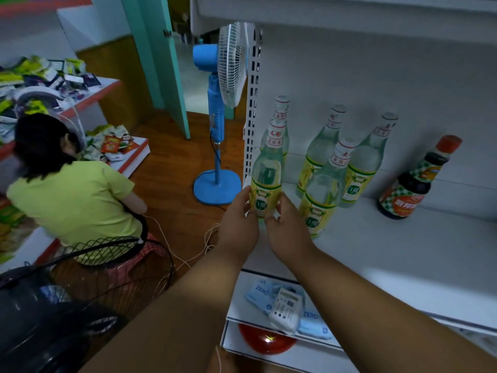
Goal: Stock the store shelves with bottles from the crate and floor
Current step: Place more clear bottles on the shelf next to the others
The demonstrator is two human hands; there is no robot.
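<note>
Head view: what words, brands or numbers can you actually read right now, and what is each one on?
"ZERO": on the left blue pack on the lower shelf.
"ZERO": on the right blue pack beside it.
Clear bottle gripped by the left hand and right hand: yellow label too blurred to read.
Dark sauce bottle: label characters too blurred to read.
White packet: print too small.

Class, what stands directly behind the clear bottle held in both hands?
Behind the held bottle stands another clear bottle; only its cap, neck and right edge show. Its label and base are covered.
</note>
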